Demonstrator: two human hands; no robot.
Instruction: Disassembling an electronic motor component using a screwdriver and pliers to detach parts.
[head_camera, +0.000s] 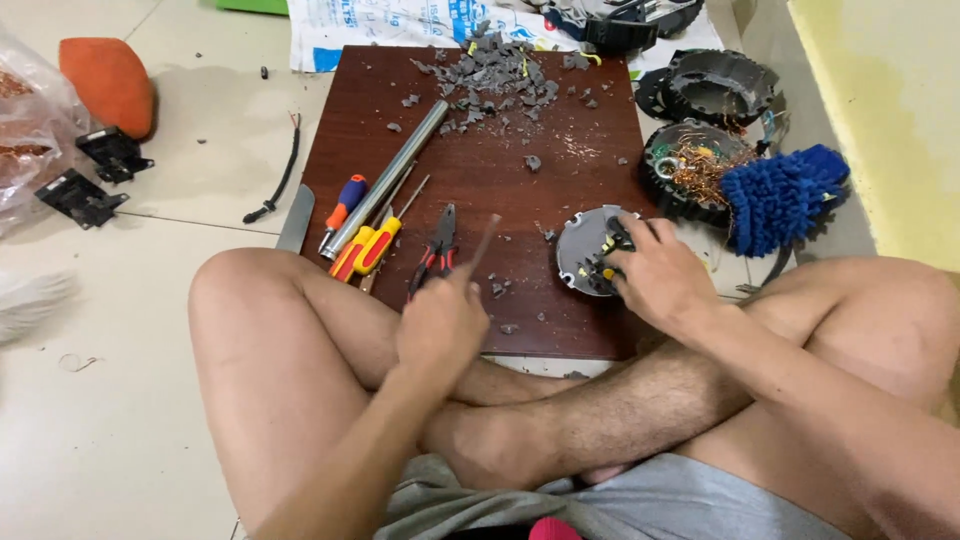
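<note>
Pinning a round grey disc-shaped motor part against the dark brown wooden board, the right hand has its fingers curled over the disc's far edge, on the small black and yellow bits fixed there. The left hand is clenched around a thin brown rod-like tool, blurred, whose tip sticks up past the knuckles, pointing toward the disc but well apart from it.

Going by how things lie, the stripping looks well along. A heap of grey broken plastic chips sits at the far end of the board, well beyond both sets of fingers. Off past the right fingertips lie a black ring-shaped housing with tangled copper wire in it and a fluffy blue cloth mitt. The disc in hand looks like what is left to take apart.

Just beyond the left knuckles rest red-handled pliers, a yellow and red screwdriver and a long grey metal tube.
</note>
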